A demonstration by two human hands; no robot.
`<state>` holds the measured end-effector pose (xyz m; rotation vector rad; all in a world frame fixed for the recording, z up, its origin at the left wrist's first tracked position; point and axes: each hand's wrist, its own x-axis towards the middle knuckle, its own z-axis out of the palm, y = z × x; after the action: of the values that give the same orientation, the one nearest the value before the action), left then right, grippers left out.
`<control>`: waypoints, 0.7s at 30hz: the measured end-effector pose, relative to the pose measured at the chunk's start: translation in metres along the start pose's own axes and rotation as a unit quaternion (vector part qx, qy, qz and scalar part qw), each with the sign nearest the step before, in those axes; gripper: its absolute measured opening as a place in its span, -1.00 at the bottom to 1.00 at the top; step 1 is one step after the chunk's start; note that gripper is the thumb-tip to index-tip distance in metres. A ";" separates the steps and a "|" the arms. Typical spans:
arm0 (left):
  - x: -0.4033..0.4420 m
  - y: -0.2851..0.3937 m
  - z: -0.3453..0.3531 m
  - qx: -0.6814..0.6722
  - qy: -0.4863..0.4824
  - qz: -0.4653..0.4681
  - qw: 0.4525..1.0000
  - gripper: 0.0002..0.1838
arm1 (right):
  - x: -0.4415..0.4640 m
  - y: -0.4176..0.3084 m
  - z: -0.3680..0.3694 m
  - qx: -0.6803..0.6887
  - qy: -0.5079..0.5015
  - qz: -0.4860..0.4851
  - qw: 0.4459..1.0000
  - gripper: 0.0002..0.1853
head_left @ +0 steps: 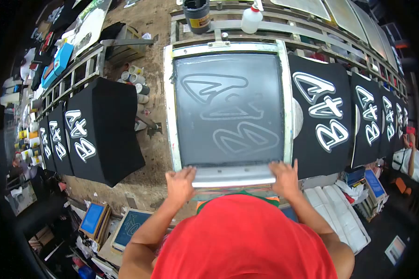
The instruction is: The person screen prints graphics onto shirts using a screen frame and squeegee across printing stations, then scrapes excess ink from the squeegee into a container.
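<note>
Judged a squeegee stroke at its near end: operator's left hand (181, 182) and right hand (285, 178) hold, fingers bent, the silvery squeegee (233, 176) at lower centre, below the screen mesh (198, 139); next move likely needs even two-handed control.

There is room to pass left of the screen frame (169, 107), over brown floor (154, 144) — as far as the black shirt (116, 130). Printed shirts (321, 111) crowd the frame's right side; a dark tub (197, 18) and white bottle (252, 20) stand beyond its far edge.
</note>
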<state>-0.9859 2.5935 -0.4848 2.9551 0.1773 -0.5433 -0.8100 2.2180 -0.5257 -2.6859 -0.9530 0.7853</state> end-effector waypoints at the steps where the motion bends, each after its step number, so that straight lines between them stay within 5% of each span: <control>1: 0.000 0.001 -0.001 0.001 0.002 -0.003 1.000 -0.19 | -0.004 -0.004 -0.003 0.000 0.001 -0.004 1.000 -0.36; 3: 0.008 -0.002 -0.004 0.011 0.009 0.015 1.000 -0.18 | -0.004 -0.008 -0.011 0.003 -0.017 0.011 1.000 -0.35; 8: 0.197 -0.044 -0.084 0.077 0.110 -0.031 0.991 -0.35 | 0.174 0.024 -0.092 0.007 0.201 -0.001 0.980 -0.40; 9: 0.239 -0.062 -0.085 0.057 0.194 -0.014 0.979 -0.36 | 0.217 0.034 -0.111 -0.019 0.244 -0.009 0.969 -0.43; 13: 0.311 -0.078 -0.128 0.062 0.196 -0.047 0.977 -0.41 | 0.296 0.050 -0.163 -0.003 0.252 0.002 0.968 -0.51; 17: 0.248 -0.057 -0.107 0.061 0.112 -0.057 0.990 -0.43 | 0.236 0.046 -0.133 0.010 0.162 0.006 0.987 -0.50; 21: 0.098 -0.014 -0.048 0.088 -0.027 -0.047 0.995 -0.26 | 0.091 0.018 -0.056 0.011 0.064 0.015 0.998 -0.42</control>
<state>-0.8797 2.6233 -0.4769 3.1117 0.2785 -0.6830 -0.7108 2.2615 -0.5228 -2.6989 -0.8720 0.6176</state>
